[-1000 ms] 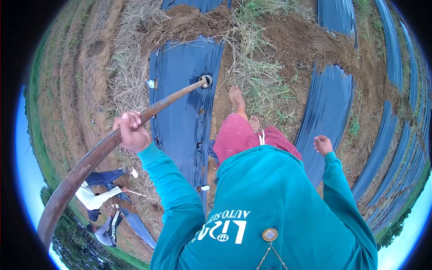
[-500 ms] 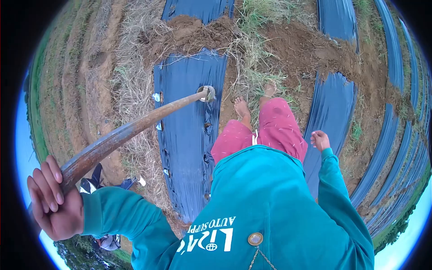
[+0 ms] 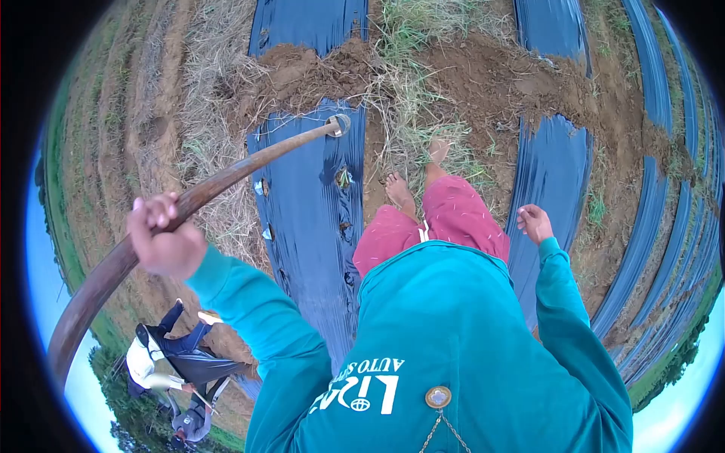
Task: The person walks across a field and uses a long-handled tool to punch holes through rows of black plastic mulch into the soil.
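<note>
My left hand (image 3: 168, 240) is closed around a long wooden pole (image 3: 226, 179) that looks curved in this wide view. At the pole's far end, a round can-like metal head (image 3: 338, 125) is over the dark plastic mulch (image 3: 302, 196) near the bed's torn edge. Just below that head, a torn hole in the plastic shows a small green plant (image 3: 343, 179). My right hand (image 3: 535, 223) hangs beside my right thigh with its fingers curled in, and nothing shows in it.
My bare feet (image 3: 400, 190) stand on the grassy soil strip between two covered beds. Mounded brown soil (image 3: 317, 79) crosses the bed ahead. At lower left, a person in a white top (image 3: 143, 362) and another person in grey (image 3: 192, 423) bend near dark plastic.
The pole's metal head has moved forward along the bed, uncovering the plant hole. My left hand has swung up and inward with the pole. The people at lower left show more fully.
</note>
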Tool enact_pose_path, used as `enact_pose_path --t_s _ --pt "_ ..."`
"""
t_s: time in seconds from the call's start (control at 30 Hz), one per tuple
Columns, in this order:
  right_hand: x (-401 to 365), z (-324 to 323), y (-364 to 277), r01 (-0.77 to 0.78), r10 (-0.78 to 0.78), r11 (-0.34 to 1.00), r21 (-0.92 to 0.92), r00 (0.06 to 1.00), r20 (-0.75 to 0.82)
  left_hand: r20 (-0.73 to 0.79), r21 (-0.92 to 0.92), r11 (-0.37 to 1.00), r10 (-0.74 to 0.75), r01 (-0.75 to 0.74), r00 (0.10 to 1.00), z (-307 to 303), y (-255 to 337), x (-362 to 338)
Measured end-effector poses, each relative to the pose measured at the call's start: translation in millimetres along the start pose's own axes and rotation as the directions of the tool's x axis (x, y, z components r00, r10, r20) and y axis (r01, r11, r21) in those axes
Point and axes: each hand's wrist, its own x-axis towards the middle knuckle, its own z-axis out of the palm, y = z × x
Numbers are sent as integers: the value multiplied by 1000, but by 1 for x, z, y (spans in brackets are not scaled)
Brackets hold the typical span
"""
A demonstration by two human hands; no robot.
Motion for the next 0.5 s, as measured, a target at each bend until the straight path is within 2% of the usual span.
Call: enact_pose_path --t_s 0.03,0.07,0.1,0.17,0.27,0.4,0.5 --pt "-7 -6 3 -22 22 1000 -1 1000 -9 39 27 1000 -12 10 999 -5 -68 -1" --pt "-14 -10 5 -43 43 999 -3 999 -12 6 -24 997 -80 80 997 -12 -113 1" --pt "-14 -18 4 -55 55 999 4 998 -27 18 -27 994 -106 106 994 5 -116 4" --pt "-15 -29 15 -84 84 996 11 995 -50 19 -1 987 -158 158 987 23 -100 -2" --pt "1 -53 33 -153 154 988 19 987 -55 139 8 995 -96 96 986 59 -62 -1" --pt "35 -83 44 -311 311 950 5 950 -26 406 -9 1000 -1 5 914 121 30 33" --pt "68 -103 37 -360 362 931 66 932 -13 428 -16 1000 20 -14 904 170 82 48"
